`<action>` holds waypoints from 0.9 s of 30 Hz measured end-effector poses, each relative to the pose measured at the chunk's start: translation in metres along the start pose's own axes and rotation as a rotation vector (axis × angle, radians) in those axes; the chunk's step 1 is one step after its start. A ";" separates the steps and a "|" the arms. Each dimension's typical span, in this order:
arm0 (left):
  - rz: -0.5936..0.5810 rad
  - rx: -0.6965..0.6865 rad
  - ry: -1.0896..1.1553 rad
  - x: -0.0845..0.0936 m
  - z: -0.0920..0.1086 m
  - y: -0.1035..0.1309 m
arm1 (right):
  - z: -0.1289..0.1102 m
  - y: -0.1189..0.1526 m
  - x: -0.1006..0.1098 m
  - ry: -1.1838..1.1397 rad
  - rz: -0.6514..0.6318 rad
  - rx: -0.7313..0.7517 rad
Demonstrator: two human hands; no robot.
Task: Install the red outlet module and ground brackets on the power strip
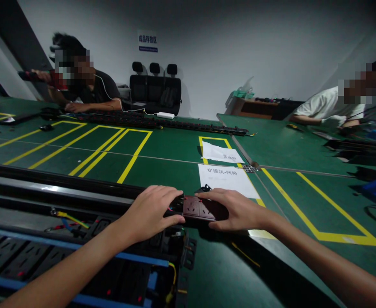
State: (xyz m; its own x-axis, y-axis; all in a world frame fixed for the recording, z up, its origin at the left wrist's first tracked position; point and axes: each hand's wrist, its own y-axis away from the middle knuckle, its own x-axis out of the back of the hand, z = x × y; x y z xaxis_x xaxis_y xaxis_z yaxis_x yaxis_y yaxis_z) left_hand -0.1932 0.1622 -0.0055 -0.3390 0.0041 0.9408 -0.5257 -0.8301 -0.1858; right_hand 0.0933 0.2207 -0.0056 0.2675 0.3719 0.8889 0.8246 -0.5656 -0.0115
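Brown socket modules [192,207] sit at the right end of a long black rail [120,194]. My right hand [231,209] grips the modules, thumb on the near side and fingers over the far side. My left hand [156,207] is wrapped round the end of the rail, its thumb and fingertips beside the modules' left edge. Coloured wires show a little under its fingers. Below my left arm lie black socket strips [14,259] with red dots and blue edges.
White paper sheets [228,177] lie beyond my hands on the green table [175,145] with yellow tape outlines. A long black strip [201,125] crosses farther back. One person sits at the back left, another at the right beside dark parts.
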 end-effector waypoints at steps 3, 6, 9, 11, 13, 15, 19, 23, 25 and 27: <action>0.010 0.006 0.007 -0.001 0.000 0.000 | 0.000 -0.002 -0.002 0.059 0.009 -0.002; 0.011 0.006 0.016 0.000 0.001 -0.001 | -0.002 -0.003 -0.001 0.121 0.005 0.008; 0.018 0.005 0.032 0.000 0.002 -0.002 | -0.007 -0.004 0.000 0.204 -0.008 0.017; 0.026 -0.008 0.043 0.000 0.002 -0.002 | -0.010 -0.004 0.000 0.283 -0.009 0.017; 0.024 -0.034 0.039 0.000 0.001 -0.001 | -0.014 -0.004 -0.002 0.357 -0.009 0.014; 0.020 -0.060 0.019 0.000 0.000 -0.001 | -0.016 -0.003 -0.003 0.409 -0.005 0.007; 0.016 -0.065 -0.007 -0.001 0.000 0.000 | -0.019 0.000 -0.005 0.455 0.012 -0.006; 0.024 -0.064 -0.002 -0.001 0.001 -0.001 | -0.022 0.000 -0.005 0.454 0.019 -0.024; 0.031 -0.050 0.009 -0.001 0.003 -0.003 | -0.022 -0.001 -0.005 0.458 0.030 -0.043; 0.035 -0.031 0.025 0.001 0.004 -0.004 | -0.022 -0.002 -0.004 0.460 0.042 -0.041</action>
State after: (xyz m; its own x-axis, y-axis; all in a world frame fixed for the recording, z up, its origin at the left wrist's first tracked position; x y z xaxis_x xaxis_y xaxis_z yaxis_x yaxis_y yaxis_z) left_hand -0.1881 0.1630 -0.0028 -0.3765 -0.0108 0.9264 -0.5371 -0.8122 -0.2278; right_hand 0.0799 0.2038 0.0005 0.0437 -0.0119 0.9990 0.7951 -0.6050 -0.0420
